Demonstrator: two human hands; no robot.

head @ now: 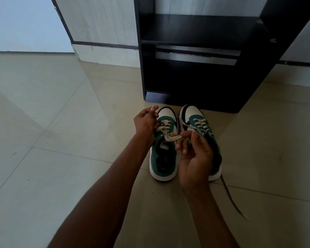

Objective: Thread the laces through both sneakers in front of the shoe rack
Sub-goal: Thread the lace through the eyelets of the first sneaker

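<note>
Two green, white and black sneakers stand side by side on the tiled floor, toes toward the black shoe rack (pixel 195 68). The left sneaker (pixel 164 158) has a white lace (pixel 166 126) crossed through its eyelets. My left hand (pixel 146 124) pinches one end of that lace just left of the shoe's toe. My right hand (pixel 195 154) hovers over the gap between the shoes and pinches the other end, which runs from the upper eyelets. The right sneaker (pixel 200 124) is laced too and partly hidden behind my right hand. One of its lace ends (pixel 231 196) trails on the floor behind its heel.
The shoe rack stands directly behind the sneakers with an open lower shelf. A pale wall panel with a dark skirting strip (pixel 104 44) is at the back left. Beige floor tiles (pixel 52 140) stretch to the left and right of the shoes.
</note>
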